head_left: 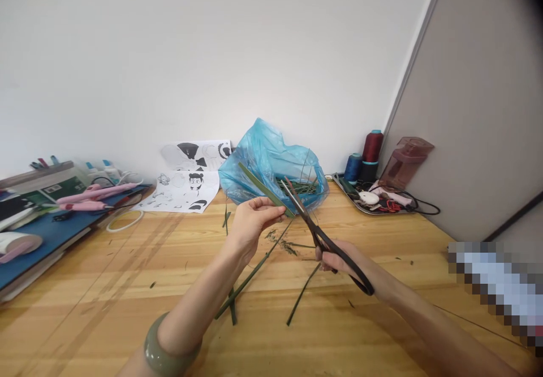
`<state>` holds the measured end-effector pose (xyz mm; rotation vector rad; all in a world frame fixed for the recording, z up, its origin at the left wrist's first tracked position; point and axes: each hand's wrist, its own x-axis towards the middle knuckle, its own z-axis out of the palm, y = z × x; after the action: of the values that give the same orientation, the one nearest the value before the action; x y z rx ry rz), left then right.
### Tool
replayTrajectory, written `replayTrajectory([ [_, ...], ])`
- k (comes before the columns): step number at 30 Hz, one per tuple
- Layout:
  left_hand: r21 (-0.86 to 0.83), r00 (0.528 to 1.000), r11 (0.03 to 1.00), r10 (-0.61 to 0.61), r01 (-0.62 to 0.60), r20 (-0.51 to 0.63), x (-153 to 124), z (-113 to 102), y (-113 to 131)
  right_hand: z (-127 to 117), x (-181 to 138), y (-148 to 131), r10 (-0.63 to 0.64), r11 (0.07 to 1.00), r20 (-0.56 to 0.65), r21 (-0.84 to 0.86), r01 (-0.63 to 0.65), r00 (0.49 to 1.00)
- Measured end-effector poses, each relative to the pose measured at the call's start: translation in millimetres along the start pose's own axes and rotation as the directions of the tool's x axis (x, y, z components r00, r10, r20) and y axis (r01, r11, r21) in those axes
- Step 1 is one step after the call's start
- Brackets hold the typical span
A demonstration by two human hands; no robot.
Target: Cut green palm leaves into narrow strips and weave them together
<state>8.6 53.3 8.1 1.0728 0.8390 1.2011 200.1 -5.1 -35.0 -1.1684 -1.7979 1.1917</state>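
Note:
My left hand [253, 222] pinches a long green leaf strip [259, 186] and holds it up slanting over the wooden table [127, 286]. My right hand [339, 261] grips black-handled scissors [316, 231], whose blades are slightly apart at the strip's lower end, right by my left fingertips. A grey-green bangle [163, 351] is on my left wrist. Cut green strips [250, 278] lie on the table under my hands.
A blue plastic bag [271, 165] with more green leaves sits behind my hands. Printed cartoon sheets [190, 182] lean at the wall. Books, pink tools and a cable lie at left [63, 207]. A metal tray [373, 202] with thread spools stands at back right.

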Motion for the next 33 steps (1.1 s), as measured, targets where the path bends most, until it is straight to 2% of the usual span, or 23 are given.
replayTrajectory([
  [2,0.03,0.999,0.999,0.024,-0.023,-0.036,0,-1,3,0,-3,-5,-0.012,0.999,0.055,-0.044,0.015,0.998],
  [10,0.079,0.996,0.996,0.038,-0.032,-0.079,-2,1,6,3,-6,-17,0.043,0.991,0.091,-0.133,-0.03,0.995],
  [27,0.11,0.998,0.994,0.014,-0.008,-0.059,-5,0,10,3,-3,-1,0.026,0.996,0.169,0.082,-0.04,0.985],
  [33,0.091,0.998,0.996,0.028,-0.023,-0.058,-6,2,11,5,-3,1,0.028,0.996,0.136,0.084,-0.039,0.99],
])
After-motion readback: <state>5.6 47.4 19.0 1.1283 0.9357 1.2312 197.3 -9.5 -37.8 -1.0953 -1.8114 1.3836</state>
